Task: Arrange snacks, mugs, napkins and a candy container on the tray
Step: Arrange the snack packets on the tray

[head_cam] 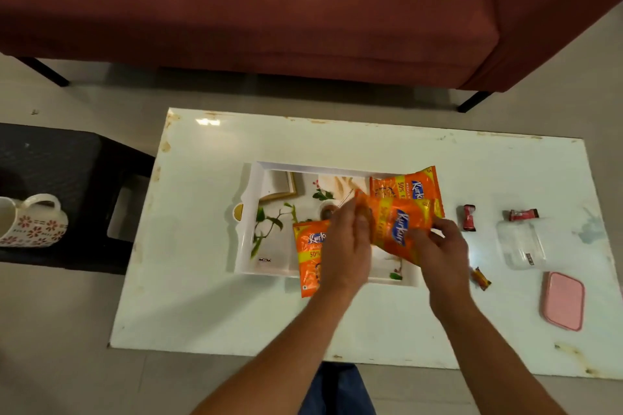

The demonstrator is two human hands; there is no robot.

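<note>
A white tray [251, 212] with a leaf print lies in the middle of the white table [209, 307]. Three orange snack packets are at it. One packet [409, 187] lies at the tray's far right. Another packet [308, 256] lies at the near side, overhanging the rim. The third packet [396, 226] is held above the tray between both hands: my left hand [347, 246] grips its left end, my right hand [435, 246] its right end. A clear candy container [521, 248] and its pink lid [563, 300] lie to the right. A flower-patterned mug [32, 221] stands on a black stool.
Three small wrapped candies lie right of the tray: one red [468, 217], another red [522, 214], one orange [480, 278]. The black stool [67, 158] stands left of the table. A maroon sofa [269, 10] fills the far side.
</note>
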